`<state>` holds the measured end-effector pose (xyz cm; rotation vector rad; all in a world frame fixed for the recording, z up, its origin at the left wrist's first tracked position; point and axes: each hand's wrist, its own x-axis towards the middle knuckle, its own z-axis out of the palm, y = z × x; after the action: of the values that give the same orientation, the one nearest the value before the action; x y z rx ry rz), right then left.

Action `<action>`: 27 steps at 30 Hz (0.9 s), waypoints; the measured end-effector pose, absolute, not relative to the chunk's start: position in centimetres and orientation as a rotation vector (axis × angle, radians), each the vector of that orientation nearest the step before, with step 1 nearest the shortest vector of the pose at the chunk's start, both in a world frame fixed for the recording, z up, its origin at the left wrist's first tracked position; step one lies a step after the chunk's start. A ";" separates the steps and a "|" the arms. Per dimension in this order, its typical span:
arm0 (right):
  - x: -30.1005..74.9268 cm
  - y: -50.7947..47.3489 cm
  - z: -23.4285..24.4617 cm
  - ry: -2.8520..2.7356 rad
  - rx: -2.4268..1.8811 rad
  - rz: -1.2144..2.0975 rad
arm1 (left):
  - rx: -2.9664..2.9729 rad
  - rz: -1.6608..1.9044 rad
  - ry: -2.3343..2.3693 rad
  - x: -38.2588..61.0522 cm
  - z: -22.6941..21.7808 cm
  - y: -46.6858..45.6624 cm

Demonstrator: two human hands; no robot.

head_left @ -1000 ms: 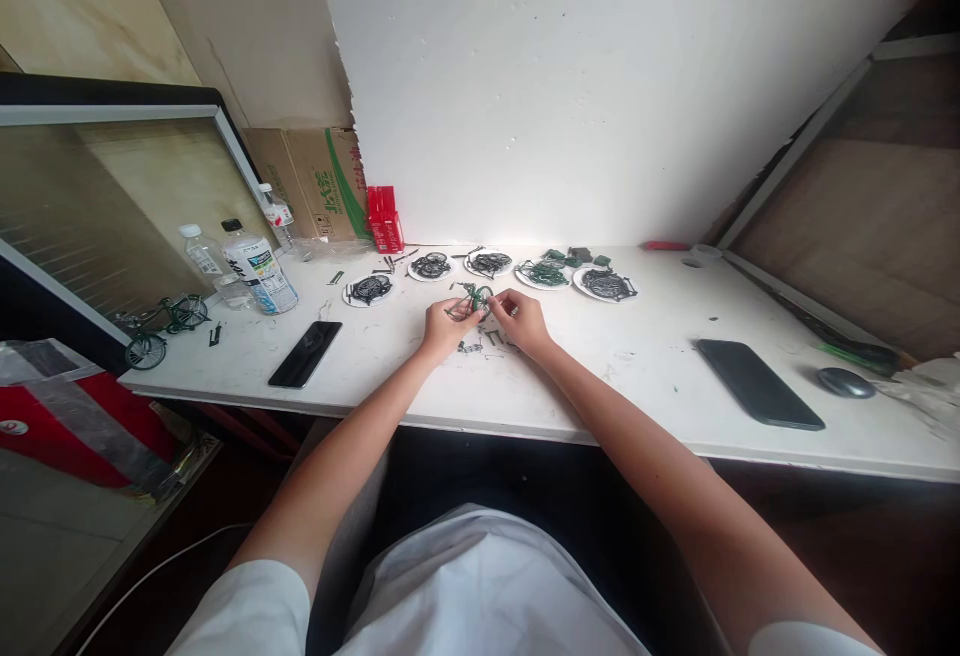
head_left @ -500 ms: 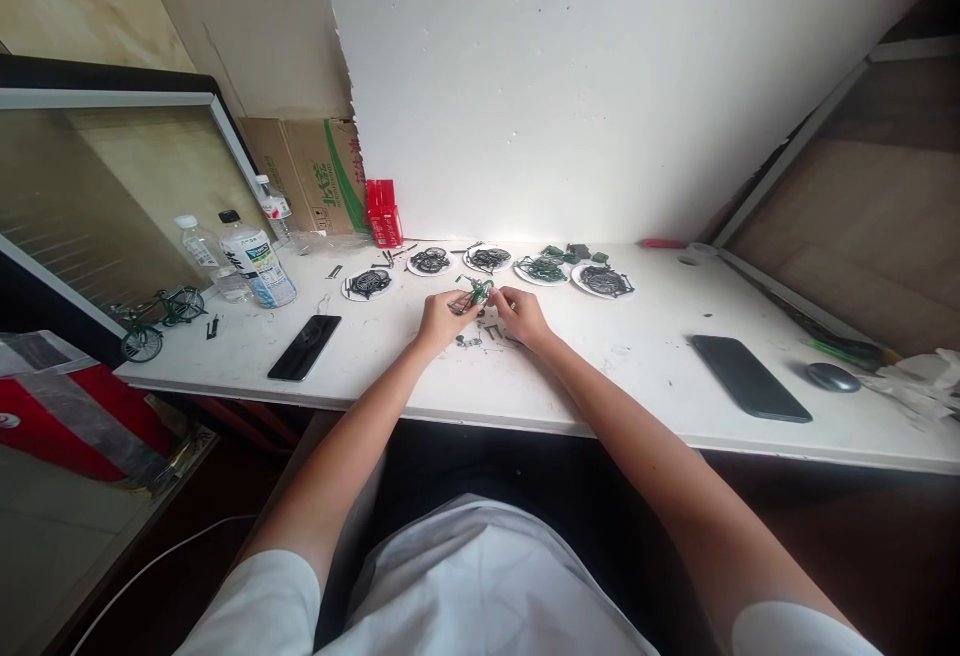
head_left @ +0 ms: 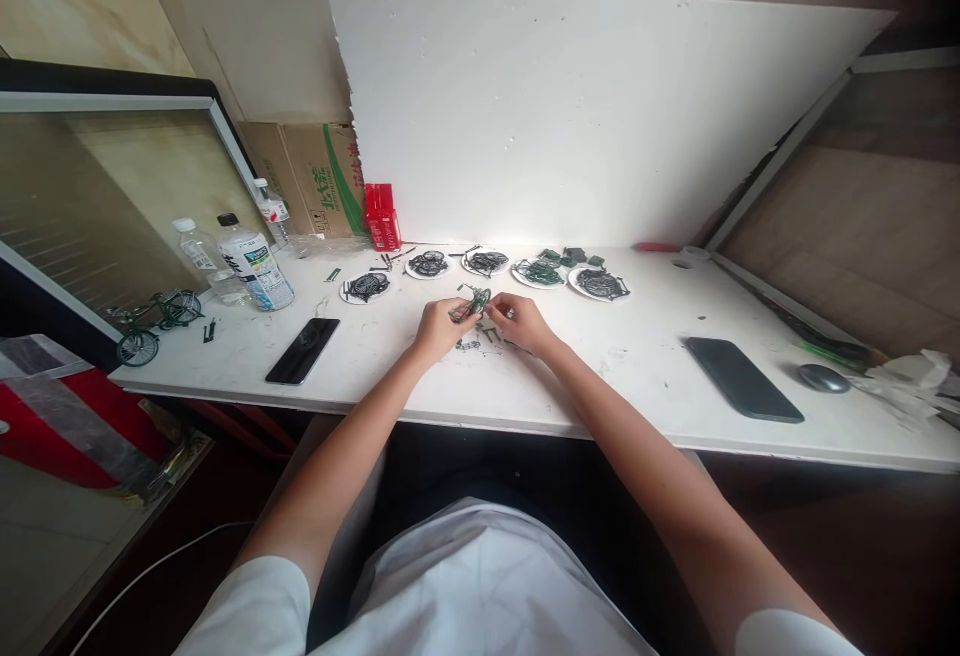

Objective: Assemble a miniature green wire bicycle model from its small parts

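Observation:
My left hand (head_left: 439, 328) grips a small green model bicycle (head_left: 477, 302), partly assembled, just above the table. The fingers of my right hand (head_left: 523, 322) are pinched together at its right side; what lies between those fingertips is too small to make out. Below both hands, loose small green and dark parts (head_left: 489, 333) lie scattered on the white tabletop. Beyond them stands a row of white plates, among them one with green frame parts (head_left: 538, 272), one with dark parts (head_left: 600, 282) and one with black wheels (head_left: 366, 285).
A finished-looking model bicycle (head_left: 154, 324) stands at the left edge near several bottles (head_left: 257, 261). One phone (head_left: 303, 350) lies left, a dark phone-like slab (head_left: 744, 378) right, beside a computer mouse (head_left: 823, 378). A white foam board (head_left: 600, 116) leans behind, next to a red box (head_left: 382, 217).
My right fingertips have shifted slightly down along the model bicycle's right side. My left hand keeps its grip. The whole view has moved slightly with the head.

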<state>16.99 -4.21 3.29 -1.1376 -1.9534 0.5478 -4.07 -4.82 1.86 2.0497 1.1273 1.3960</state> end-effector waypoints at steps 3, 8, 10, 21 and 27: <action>17.1 -5.5 3.3 -1.903 -1.201 0.528 | 1.888 1.370 1.066 -3.5 2.1 -5.2; 17.0 -7.3 2.9 -1.853 -1.319 0.529 | 1.742 1.320 1.029 -2.5 1.9 -5.6; 17.0 -7.5 2.5 -1.816 -1.339 0.518 | 1.735 1.307 1.021 -2.1 1.6 -5.7; 17.0 -7.9 1.4 -1.832 -1.309 0.373 | 1.689 1.411 1.038 -1.8 -0.4 -5.5; 16.6 -8.2 1.5 -1.821 -1.431 0.422 | 1.752 1.403 1.031 -1.5 -0.3 -6.2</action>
<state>16.64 -8.24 1.46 -1.4310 -1.8213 0.4223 -1.48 -6.21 -0.29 1.7522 1.0312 1.4027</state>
